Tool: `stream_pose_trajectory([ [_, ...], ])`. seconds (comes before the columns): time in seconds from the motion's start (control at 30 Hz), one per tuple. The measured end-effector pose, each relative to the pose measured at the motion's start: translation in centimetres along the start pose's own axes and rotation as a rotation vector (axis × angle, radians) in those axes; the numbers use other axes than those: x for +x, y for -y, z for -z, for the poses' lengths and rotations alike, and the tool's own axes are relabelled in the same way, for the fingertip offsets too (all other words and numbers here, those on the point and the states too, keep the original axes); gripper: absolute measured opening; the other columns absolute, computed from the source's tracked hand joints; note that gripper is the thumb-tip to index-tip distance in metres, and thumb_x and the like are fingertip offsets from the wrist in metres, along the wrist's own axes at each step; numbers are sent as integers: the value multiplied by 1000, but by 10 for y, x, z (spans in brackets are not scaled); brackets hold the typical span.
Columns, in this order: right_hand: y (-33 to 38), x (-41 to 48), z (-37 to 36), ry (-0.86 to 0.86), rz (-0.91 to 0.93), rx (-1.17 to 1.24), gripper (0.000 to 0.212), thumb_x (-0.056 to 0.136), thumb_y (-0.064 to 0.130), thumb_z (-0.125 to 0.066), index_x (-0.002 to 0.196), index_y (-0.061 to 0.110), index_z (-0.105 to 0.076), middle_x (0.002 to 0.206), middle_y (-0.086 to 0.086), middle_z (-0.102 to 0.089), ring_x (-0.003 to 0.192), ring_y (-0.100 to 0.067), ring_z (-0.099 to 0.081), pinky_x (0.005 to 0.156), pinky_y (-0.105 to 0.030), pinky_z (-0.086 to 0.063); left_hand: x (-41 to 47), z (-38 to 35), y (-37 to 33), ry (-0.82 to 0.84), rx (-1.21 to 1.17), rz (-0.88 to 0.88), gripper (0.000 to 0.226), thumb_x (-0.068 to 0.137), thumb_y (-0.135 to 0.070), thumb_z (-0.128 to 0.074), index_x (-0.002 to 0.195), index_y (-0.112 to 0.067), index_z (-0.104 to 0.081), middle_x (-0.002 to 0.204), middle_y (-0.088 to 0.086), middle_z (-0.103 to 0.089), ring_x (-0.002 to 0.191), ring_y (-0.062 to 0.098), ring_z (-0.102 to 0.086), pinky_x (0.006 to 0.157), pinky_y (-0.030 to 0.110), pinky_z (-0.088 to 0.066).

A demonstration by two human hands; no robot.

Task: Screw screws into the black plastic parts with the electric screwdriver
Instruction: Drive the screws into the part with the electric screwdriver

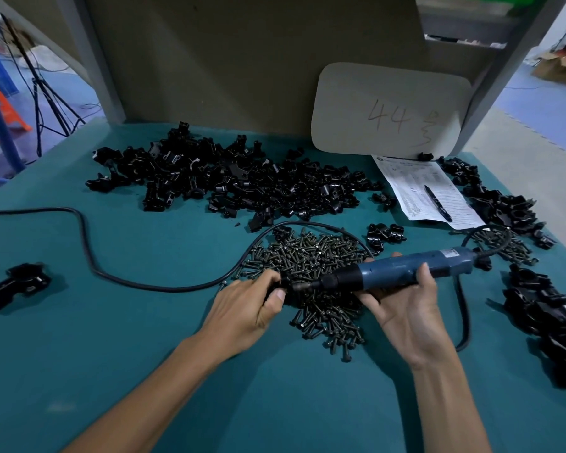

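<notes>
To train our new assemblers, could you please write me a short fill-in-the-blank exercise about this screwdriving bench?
1. The left hand pinches a small black plastic part, and the right hand holds the blue electric screwdriver with its bit pointing to the person's ____.
2. The black pen lies ____ the white printed sheet.
3. The beige rounded board bears the handwritten number ____.
Missing words: left; on; 44.

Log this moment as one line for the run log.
left hand: holds black plastic part over screw pile | right hand: grips electric screwdriver, bit pointed at part | screw itself: not visible
</notes>
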State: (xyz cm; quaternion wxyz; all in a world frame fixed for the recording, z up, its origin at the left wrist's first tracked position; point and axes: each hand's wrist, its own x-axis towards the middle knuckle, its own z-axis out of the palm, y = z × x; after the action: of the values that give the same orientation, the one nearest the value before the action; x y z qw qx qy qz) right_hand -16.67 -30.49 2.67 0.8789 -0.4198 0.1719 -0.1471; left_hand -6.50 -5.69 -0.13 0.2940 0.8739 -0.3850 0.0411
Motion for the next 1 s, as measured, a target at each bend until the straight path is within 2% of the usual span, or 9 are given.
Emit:
stream_pose_trajectory([
  [0.1,0,0,-1,23,26,-13,66,98,61,-40,148,17,-43,144,-18,-59,136,-27,-56,100,-41,-55,1,-2,3,-38,-59,47,46,93,-71,2,88,-43,-35,61,-2,-47,60,13,-50,56,18,-27],
  [0.2,-1,0,-2,6,32,-22,70,96,59,-43,152,17,-38,145,-21,-57,133,-29,-58,94,-39,-57,0,-2,3,-57,-73,23,57,93,-73,6,103,-42,-40,62,0,-51,61,9,-51,59,13,-26],
  [0.33,-4,-1,-1,-3,32,-25,67,96,59,-44,151,21,-39,144,-20,-58,132,-29,-59,93,-41,-58,-3,-3,4,-60,-87,14,59,94,-72,6,104,-39,-42,62,-1,-50,62,10,-52,62,12,-26],
  [0.5,-5,-3,-2,1,33,-25,67,96,61,-43,151,24,-39,146,-18,-57,133,-28,-58,95,-40,-57,-3,-2,1,-92,-136,85,49,98,-64,-2,74,-34,-34,54,-1,-38,55,13,-44,63,14,-30],
  [0.67,-2,-3,-7,-4,22,69,56,91,63,-45,139,34,-47,141,-15,-62,132,-27,-60,93,-39,-58,-1,3,-5,-90,-191,162,55,100,-59,-9,60,-28,-31,48,-5,-32,51,10,-43,55,17,-28],
  [0.8,-1,-3,-9,-4,41,125,42,92,59,-48,125,34,-56,135,-15,-66,127,-28,-63,89,-39,-59,-1,4,-7,-75,-219,173,59,98,-63,-9,59,-25,-31,48,-8,-31,50,12,-41,57,16,-29],
  [0.9,1,-3,-13,-17,80,137,42,93,59,-46,121,30,-57,133,-12,-69,125,-29,-64,90,-40,-59,-1,4,-4,-41,-270,233,80,94,-75,-8,65,-14,-51,54,0,-43,55,18,-45,59,26,-38],
  [0.97,2,-3,-18,-30,103,140,42,93,60,-45,118,29,-57,131,-9,-70,125,-29,-65,92,-40,-59,0,7,-3,65,-424,344,95,88,-85,-9,81,-9,-65,71,9,-62,70,19,-59,74,41,-51],
  [1.0,3,-4,-19,-37,117,139,43,92,61,-45,117,28,-56,129,-8,-70,124,-28,-65,92,-40,-59,1,10,-5,135,-544,401,95,85,-90,-12,86,-15,-71,81,5,-69,78,16,-64,82,42,-53],
])
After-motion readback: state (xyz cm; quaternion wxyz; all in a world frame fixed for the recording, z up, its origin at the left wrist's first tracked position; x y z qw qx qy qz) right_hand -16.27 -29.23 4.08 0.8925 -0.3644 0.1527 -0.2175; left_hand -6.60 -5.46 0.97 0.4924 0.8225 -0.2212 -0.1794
